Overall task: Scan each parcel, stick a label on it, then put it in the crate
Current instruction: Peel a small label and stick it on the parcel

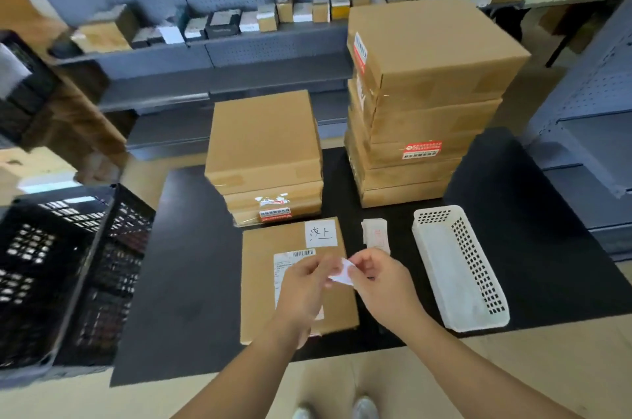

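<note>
So the flat brown cardboard parcel (261, 299) lies on the black table (191, 281), dead centre near the front edge. On top it's got a white printed shipping label (290, 257) with a barcode, plus a white square sticker (320, 233) with handwriting in its 1 o'clock corner. The left hand (304, 292) and right hand (379, 285) both pinch a small white paper label (342, 273) over the parcel's 3 o'clock edge. The black plastic lattice crate (68, 264) sits at 9 o'clock, and a small pile of white labels (376, 235) lies at the parcel's 1 o'clock.
</note>
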`<state>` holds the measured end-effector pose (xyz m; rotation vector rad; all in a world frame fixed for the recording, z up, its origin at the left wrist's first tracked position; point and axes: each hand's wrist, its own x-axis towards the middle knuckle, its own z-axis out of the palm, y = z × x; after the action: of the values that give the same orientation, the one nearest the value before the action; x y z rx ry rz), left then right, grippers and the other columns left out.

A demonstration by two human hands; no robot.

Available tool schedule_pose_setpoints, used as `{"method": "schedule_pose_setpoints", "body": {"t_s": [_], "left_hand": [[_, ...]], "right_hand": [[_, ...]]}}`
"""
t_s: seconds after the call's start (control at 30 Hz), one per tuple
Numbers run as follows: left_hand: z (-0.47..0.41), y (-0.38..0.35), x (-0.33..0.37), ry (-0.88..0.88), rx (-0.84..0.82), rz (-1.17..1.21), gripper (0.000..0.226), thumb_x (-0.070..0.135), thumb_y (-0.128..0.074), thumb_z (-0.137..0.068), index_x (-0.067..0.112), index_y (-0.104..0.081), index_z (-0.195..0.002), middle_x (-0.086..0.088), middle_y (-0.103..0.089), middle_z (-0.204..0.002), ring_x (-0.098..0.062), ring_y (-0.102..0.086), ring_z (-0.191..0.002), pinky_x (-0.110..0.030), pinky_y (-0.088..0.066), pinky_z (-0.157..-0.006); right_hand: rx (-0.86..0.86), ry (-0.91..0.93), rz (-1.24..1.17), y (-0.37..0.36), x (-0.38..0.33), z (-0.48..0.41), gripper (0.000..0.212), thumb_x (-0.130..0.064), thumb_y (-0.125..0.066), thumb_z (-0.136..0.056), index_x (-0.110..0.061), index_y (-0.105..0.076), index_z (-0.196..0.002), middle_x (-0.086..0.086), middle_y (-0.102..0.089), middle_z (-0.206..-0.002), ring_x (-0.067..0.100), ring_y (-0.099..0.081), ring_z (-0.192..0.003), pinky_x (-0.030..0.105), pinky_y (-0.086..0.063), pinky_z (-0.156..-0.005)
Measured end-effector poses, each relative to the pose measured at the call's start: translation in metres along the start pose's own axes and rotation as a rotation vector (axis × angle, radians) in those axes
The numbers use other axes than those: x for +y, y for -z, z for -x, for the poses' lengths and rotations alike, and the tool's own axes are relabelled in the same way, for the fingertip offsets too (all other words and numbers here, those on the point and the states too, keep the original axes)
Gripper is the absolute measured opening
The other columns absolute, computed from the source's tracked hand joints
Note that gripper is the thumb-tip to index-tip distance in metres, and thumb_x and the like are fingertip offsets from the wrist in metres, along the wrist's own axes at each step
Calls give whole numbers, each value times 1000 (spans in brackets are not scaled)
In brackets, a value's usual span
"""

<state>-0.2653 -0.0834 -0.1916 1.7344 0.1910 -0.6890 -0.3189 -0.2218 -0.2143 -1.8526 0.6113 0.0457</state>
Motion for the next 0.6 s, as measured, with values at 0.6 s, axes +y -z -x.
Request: {"method": "schedule_pose_setpoints", "body": {"t_s": [0.6], "left_hand": [[-81,115,-34,77,288,-159,14,27,-63,-95,17,-69,-88,0,-70,-87,-16,-62,-80,-28,-45,-63]], "right_hand": [[-51,-105,-21,-102,-15,-88,5,-29,-66,-96,-26,-65,-101,-10,-65,-104,14,-66,-97,33,-61,-75]]}}
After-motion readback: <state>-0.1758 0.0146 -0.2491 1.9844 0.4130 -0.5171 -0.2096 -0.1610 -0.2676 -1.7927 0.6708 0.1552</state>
